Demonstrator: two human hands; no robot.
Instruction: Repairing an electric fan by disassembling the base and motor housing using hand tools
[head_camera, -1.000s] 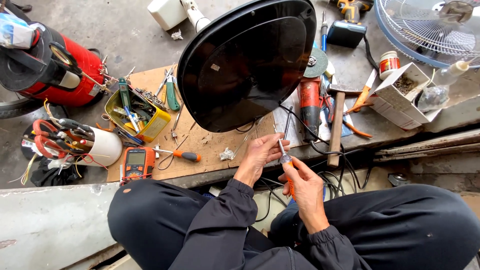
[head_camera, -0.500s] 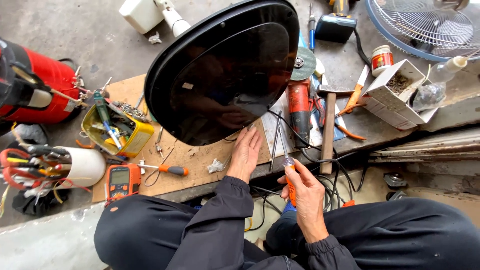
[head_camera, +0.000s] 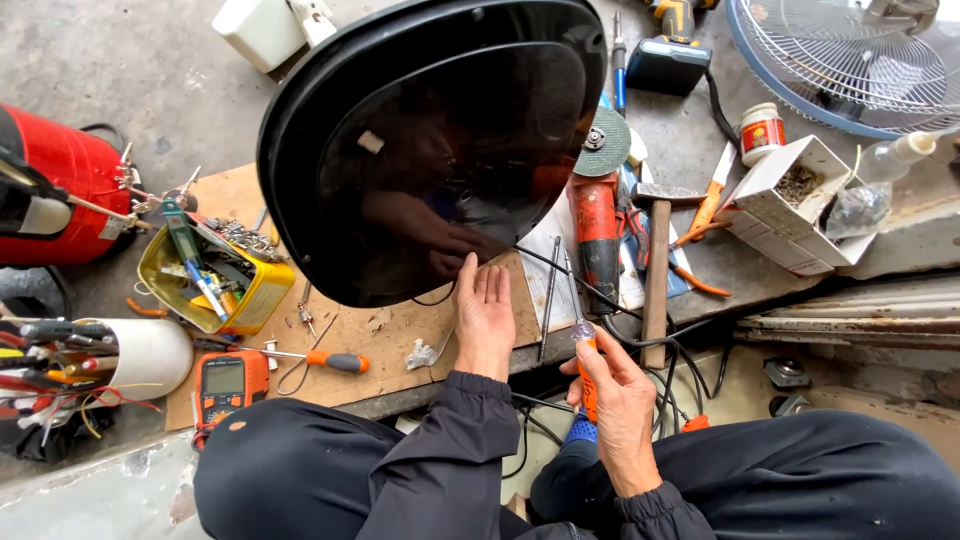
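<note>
Big glossy black housing (head_camera: 430, 140) looms tilted over the board, left hand (head_camera: 485, 320) flat and open against its lower rim — it could slide. Right hand (head_camera: 620, 400) clamps the orange-handled screwdriver (head_camera: 585, 365); black wires (head_camera: 620, 310) may snag.

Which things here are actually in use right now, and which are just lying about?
In use: left hand flat at the black dome housing; right hand gripping the orange-handled screwdriver.

Lying about: angle grinder, hammer, multimeter, yellow parts tin, fan grille.
</note>
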